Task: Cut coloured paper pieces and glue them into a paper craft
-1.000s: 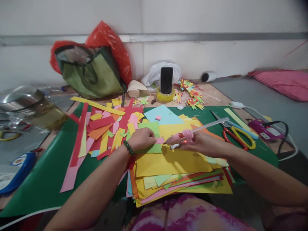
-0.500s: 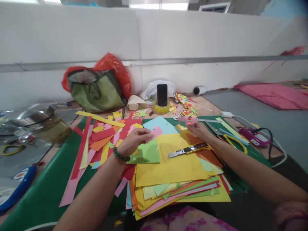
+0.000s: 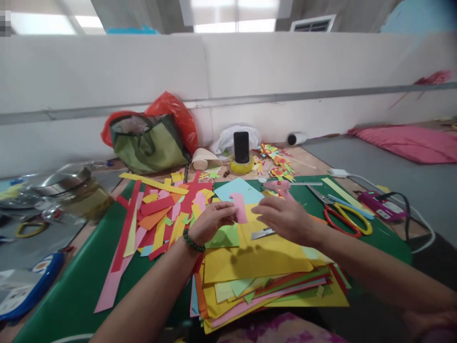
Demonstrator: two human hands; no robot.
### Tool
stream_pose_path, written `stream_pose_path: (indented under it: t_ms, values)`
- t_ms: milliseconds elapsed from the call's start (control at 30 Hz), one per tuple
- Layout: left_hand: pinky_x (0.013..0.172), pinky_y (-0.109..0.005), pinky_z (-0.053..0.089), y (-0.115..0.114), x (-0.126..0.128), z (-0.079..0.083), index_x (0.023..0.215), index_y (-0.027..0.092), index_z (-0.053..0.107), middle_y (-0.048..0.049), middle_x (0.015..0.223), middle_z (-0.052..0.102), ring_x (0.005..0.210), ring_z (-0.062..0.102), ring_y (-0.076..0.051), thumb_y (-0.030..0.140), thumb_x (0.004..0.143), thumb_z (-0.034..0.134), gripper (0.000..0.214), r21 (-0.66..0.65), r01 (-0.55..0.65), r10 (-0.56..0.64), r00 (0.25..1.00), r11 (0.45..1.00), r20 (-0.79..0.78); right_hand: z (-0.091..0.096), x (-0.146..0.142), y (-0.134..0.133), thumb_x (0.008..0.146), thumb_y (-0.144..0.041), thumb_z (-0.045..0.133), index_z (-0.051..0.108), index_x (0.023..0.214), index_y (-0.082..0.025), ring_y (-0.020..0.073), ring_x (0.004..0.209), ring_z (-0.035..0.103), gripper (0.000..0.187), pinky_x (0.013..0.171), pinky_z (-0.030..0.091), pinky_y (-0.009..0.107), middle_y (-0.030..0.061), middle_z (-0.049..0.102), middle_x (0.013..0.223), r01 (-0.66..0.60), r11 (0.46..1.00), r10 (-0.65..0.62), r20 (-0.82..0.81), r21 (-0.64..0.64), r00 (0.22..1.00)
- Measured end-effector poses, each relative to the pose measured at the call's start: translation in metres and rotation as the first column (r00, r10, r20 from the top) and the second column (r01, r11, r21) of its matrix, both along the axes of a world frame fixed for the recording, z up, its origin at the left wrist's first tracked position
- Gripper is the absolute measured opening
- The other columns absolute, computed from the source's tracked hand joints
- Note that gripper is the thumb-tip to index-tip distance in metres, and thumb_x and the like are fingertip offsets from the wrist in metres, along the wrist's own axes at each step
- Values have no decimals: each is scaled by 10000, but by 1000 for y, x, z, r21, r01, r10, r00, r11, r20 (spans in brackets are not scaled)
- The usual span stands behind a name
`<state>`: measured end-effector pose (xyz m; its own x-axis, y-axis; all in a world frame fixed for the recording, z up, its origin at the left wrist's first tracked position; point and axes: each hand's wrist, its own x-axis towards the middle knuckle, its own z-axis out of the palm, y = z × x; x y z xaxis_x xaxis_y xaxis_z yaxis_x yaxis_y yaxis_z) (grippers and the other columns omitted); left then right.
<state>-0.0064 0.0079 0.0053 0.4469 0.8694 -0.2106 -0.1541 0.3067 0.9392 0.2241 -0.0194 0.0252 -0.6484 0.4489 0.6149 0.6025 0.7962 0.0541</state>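
Sheet stack (image 3: 257, 267) on mat (image 3: 71, 286), front centre. Scrap strips (image 3: 157, 214) left, scissors (image 3: 348, 219) right. Phone (image 3: 241, 146) behind near wall (image 3: 285, 71), bag (image 3: 150, 143) behind left. Slip (image 3: 240, 207) in left hand (image 3: 212, 221) over stack.

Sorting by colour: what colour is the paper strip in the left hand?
Pink. The paper strip in the left hand shows in the head view.

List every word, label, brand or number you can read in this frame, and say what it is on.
No text reads clearly.
White label on the purple device: print too blurred to read.
Round emblem on the blue and white object: too small and blurred.
Pink paper strip in the left hand: blank.
Phone: dark, nothing legible.
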Motion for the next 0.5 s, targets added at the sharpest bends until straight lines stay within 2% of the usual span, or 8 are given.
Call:
stream_pose_path:
  t_ms: [67, 133, 200, 300, 400, 500]
  values:
    - [624, -214, 424, -3, 2, 0, 659, 125, 677, -21, 649, 641, 614, 559, -92, 407, 594, 829, 327, -3, 31, -31, 1000, 1000, 3, -4, -16, 4, 914, -104, 458, 630, 992, -207, 147, 743, 603, 216, 586, 398, 246, 51, 674, 858, -100, 990, 95, 53, 99, 994]
    - [603, -211, 417, -5, 3, 1, 623, 127, 671, -3, 612, 609, 586, 528, -81, 393, 574, 840, 319, -11, 33, -33, 999, 999, 14, -7, -25, 9, 920, -100, 447, 644, 928, -204, 143, 717, 582, 223, 574, 395, 246, 39, 660, 811, -146, 984, 141, 55, 105, 989]
    - [601, -212, 420, -5, 4, 2, 641, 133, 686, 2, 616, 604, 591, 524, -82, 379, 553, 849, 308, -20, -7, 8, 1000, 1000, 26, -9, -28, 12, 943, -149, 459, 656, 894, -201, 134, 720, 578, 209, 604, 425, 238, 39, 651, 803, -174, 984, 174, -15, 36, 985]
    - [624, -216, 438, -5, 4, 1, 662, 143, 711, -2, 631, 620, 623, 544, -94, 382, 550, 841, 294, 5, -84, 84, 996, 996, 5, -12, -29, 14, 953, -234, 501, 674, 887, -196, 124, 739, 588, 189, 650, 467, 231, 46, 643, 813, -211, 968, 179, -213, -136, 961]
    - [649, -225, 454, -7, 6, 2, 671, 149, 738, -14, 636, 645, 634, 561, -104, 382, 584, 811, 258, 115, -104, 114, 991, 988, -76, -16, -33, 15, 923, -277, 545, 671, 828, -195, 120, 695, 577, 178, 591, 467, 226, 34, 619, 774, -229, 902, 47, -443, -367, 895]
    - [675, -249, 481, -9, 8, 2, 715, 153, 766, -48, 700, 704, 664, 596, -131, 380, 609, 781, 251, 209, -107, 136, 982, 972, -128, -20, -37, 18, 840, -370, 620, 642, 724, -190, 130, 664, 557, 215, 520, 434, 230, 24, 605, 726, -215, 756, -238, -566, -618, 789]
